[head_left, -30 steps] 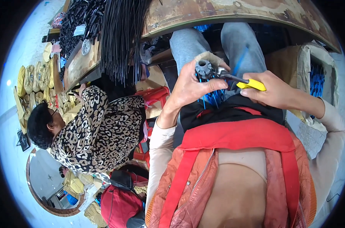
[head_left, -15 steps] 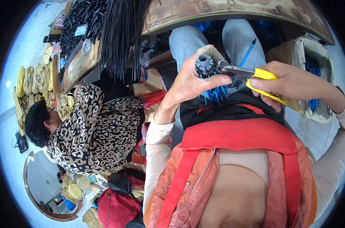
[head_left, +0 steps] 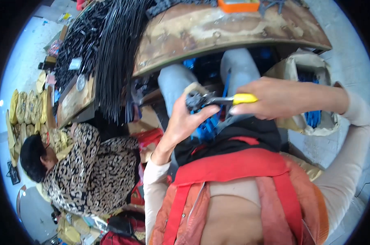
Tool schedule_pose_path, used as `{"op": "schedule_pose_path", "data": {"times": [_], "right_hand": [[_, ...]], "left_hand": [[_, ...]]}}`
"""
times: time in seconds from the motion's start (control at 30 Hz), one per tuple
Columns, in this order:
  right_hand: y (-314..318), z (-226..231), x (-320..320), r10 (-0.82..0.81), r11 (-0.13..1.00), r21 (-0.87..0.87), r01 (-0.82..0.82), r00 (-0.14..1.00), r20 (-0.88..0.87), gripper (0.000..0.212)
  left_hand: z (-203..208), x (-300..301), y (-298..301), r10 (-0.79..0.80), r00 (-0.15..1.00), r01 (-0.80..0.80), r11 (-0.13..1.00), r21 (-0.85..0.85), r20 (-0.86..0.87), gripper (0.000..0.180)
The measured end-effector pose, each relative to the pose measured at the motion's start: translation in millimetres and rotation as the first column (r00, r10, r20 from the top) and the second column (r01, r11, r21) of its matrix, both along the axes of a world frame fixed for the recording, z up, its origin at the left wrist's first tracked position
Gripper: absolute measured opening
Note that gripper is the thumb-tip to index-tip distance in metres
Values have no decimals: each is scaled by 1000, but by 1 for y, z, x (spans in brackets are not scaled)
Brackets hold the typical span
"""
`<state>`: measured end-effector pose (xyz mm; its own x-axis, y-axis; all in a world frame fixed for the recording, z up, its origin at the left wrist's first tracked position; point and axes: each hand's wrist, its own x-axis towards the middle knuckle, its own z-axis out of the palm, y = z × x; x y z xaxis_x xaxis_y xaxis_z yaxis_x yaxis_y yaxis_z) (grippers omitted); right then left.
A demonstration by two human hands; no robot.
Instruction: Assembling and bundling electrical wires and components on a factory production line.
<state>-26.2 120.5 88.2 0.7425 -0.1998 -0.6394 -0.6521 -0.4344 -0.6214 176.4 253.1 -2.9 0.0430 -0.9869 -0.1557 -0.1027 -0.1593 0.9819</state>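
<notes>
My left hand is wrapped round a grey notched round hub. Thin blue rods hang below it in a bunch, close to the thumb. My right hand grips the yellow handles of a pair of pliers. The metal jaws reach the right side of the hub; blur hides exactly what they bite on. A single longer blue rod with a dark tip sticks up behind the pliers, over my leg.
A worn wooden table curves ahead, with an orange tray on it. Long black rods hang off its left side. At the right stands a paper-lined box of blue pieces. A co-worker in a patterned top sits left.
The whole view has shifted, showing more of the table. My right hand has rolled over, its back now upward and covering more of the handles. The pliers still meet the hub.
</notes>
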Motion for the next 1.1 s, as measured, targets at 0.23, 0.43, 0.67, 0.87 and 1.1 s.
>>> {"op": "schedule_pose_path", "data": {"times": [0.23,0.43,0.67,0.87,1.1], "right_hand": [[-90,-81,2,-32,793,-565,229,941,337,47],[-177,-122,8,287,97,-959,265,915,282,55],[-68,-107,50,-227,967,167,194,344,911,93],[-38,-104,65,-336,883,342,322,-76,939,63],[-25,-66,60,-580,813,526,251,254,774,30]], "left_hand": [[17,70,-21,494,857,-514,834,-198,-147,14],[53,129,-38,376,472,-753,642,-143,-797,38],[-57,126,-79,379,255,-601,783,161,-890,38],[-100,60,-100,81,-139,-238,965,113,-987,35],[-101,49,-23,609,423,-608,740,289,-671,49]]}}
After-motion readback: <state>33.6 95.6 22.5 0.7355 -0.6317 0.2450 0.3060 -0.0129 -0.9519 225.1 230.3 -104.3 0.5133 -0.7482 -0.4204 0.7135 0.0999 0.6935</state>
